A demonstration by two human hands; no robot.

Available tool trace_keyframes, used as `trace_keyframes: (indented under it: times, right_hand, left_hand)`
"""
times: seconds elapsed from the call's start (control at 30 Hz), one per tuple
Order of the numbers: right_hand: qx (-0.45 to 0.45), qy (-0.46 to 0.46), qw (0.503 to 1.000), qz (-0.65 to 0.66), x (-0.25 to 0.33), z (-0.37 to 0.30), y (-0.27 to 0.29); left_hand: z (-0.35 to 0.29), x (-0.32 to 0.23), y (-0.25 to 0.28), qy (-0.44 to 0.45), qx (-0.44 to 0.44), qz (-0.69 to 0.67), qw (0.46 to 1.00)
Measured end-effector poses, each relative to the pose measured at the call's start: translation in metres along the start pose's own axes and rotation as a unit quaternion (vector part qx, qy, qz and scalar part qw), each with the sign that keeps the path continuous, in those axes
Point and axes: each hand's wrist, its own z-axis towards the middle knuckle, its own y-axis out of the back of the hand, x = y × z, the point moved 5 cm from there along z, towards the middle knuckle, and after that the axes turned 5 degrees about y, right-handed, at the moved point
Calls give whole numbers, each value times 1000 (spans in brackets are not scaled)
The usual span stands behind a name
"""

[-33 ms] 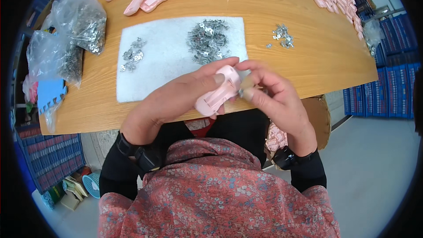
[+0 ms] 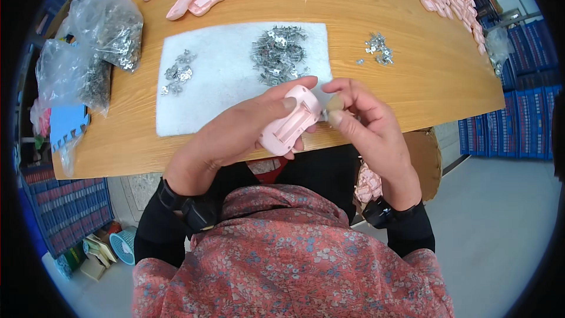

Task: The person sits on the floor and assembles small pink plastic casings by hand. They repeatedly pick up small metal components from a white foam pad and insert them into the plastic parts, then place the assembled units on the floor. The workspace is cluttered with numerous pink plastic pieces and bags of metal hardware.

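Observation:
My left hand is closed around a pale pink plastic casing, thumb on its top face. The casing has a long recessed slot, which faces up, and it is held tilted over the table's near edge. Beside its right side, my right hand pinches a small silvery metal piece between thumb and forefinger. The piece is mostly hidden by the fingertips. Beyond my hands, a white foam sheet carries a large heap of metal clips and a smaller group of metal clips at its left.
More small metal parts lie on the wooden table to the right. Pink casings are piled along the far edge and far right. Clear bags of metal parts stand at the left, by a blue foam piece.
My right fingertips have shifted slightly from the casing's side, with a small gap now visible. The casing has tipped a little, showing its slot more plainly.

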Motion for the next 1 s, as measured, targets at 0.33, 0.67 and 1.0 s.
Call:
trace_keyframes:
  times: [0.33,0.67,1.0]
  right_hand:
    - [-164,-38,986,-13,-19,7,-27]
    - [-163,25,953,-256,-1,14,-34]
    - [-132,116,919,-354,8,9,-38]
  left_hand:
    - [5,18,7,-60,-86,-141,985]
    - [4,24,7,-61,-102,-131,984]
    - [4,26,7,-38,-145,-150,977]
